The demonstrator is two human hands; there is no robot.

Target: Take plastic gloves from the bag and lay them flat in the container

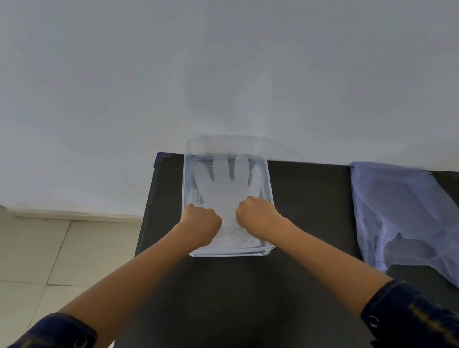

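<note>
A clear plastic container (270, 195) sits at the far left of a black table (289, 285). A translucent plastic glove (228, 187) lies flat inside it, fingers spread and pointing away from me. My left hand (200, 223) rests curled on the glove's cuff at the container's near left side. My right hand (256, 214) rests curled on the glove's right side near the palm. Whether the fingers pinch the glove or only press it is hidden. A pale blue plastic bag (411, 217) lies flat at the table's far right.
The table's left edge runs just beside the container, with a tiled floor (4, 254) below. A white wall (181, 49) stands right behind the table. Bare black tabletop lies between the container and the bag and toward me.
</note>
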